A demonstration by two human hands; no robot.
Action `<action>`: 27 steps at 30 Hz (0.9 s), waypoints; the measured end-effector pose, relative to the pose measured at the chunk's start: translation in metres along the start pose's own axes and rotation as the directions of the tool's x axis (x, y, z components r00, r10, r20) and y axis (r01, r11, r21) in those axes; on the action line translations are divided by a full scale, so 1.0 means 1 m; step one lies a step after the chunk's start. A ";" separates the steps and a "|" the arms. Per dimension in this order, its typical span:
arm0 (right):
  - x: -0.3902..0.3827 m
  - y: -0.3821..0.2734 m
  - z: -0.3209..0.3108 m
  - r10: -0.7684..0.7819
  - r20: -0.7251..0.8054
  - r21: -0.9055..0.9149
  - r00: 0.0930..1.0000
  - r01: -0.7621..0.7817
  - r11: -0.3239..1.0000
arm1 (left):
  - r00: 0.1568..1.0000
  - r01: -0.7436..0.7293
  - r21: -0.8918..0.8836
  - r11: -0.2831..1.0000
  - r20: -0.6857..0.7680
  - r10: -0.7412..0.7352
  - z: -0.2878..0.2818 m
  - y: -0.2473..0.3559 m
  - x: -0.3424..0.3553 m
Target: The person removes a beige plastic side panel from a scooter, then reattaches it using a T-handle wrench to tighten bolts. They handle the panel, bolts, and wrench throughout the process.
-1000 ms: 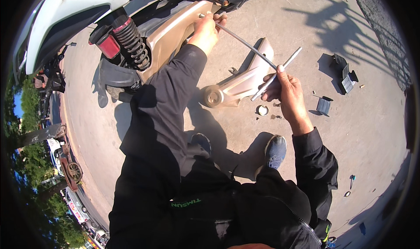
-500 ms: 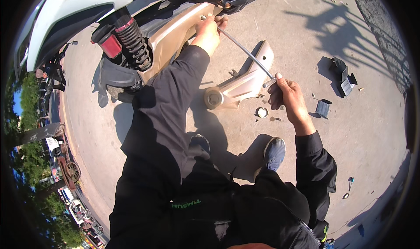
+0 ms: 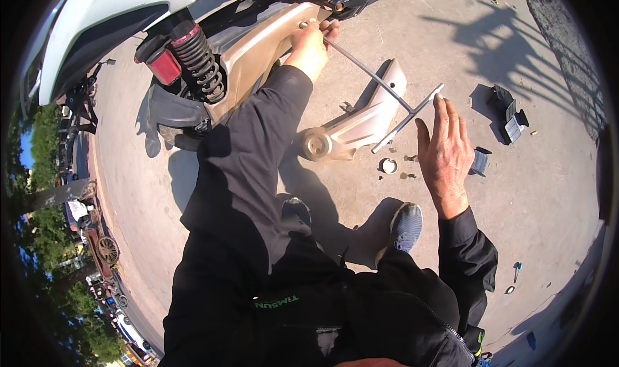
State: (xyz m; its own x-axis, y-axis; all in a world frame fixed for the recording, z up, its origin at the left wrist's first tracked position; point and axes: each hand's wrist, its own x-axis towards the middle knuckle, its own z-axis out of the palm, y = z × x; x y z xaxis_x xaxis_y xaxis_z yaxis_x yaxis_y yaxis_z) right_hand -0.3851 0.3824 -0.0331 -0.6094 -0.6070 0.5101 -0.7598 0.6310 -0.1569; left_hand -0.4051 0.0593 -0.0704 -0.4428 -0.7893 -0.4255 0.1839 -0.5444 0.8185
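Crossbar's been swung round since half a second ago: it was pointing nearly end-on with the right hand closed round it, and now it's slanted out in full view while that hand has been opened up. Looks like the spin-a-fastener stage, with the T-handle wrench (image 3: pixel 411 111) being worked at the upper end of the bronze-painted swingarm (image 3: pixel 258 54), next to the coil-spring shock (image 3: pixel 201 67). Whether a bolt is being run in or backed out can't be told; the wrench tip is mostly covered by fingers.

As for what's called for next, probably another push on the bar end, with the shaft kept steady and in line.

Pose-wise, the left arm is stretched well forward, and the shaft is gripped near its tip by the curled fingers of the left hand (image 3: pixel 308 49). The right hand (image 3: pixel 446 160) is held palm down, fingers straightened and thumb spread. Its fingertips are right by the bar's upper end, though actual contact can't be sworn to. Under the wrench, a loose cast arm piece (image 3: pixel 361 125) is left lying on the concrete (image 3: pixel 361 186).
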 end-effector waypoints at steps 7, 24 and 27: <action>-0.003 0.011 0.039 0.143 0.553 0.699 0.821 -0.551 0.456 | 1.000 -0.012 0.053 0.999 0.017 0.011 0.001 -0.001 -0.005; 0.027 -0.005 0.060 -0.014 0.787 0.595 0.616 -0.765 -0.247 | 0.929 0.023 0.274 0.962 0.351 -0.122 -0.042 0.000 -0.057; 0.041 -0.003 0.047 -0.088 0.808 0.483 0.583 -0.740 -0.468 | 0.898 -0.051 0.575 0.816 0.385 -0.215 -0.059 0.011 -0.101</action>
State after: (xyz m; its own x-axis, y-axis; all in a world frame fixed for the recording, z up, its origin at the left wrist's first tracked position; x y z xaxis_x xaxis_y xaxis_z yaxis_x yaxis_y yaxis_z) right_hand -0.4188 0.3327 -0.0513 -0.4712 -0.7997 -0.3720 0.6973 -0.0796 -0.7123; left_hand -0.3067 0.1162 -0.0414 -0.7747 -0.4820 -0.4092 -0.3322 -0.2404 0.9121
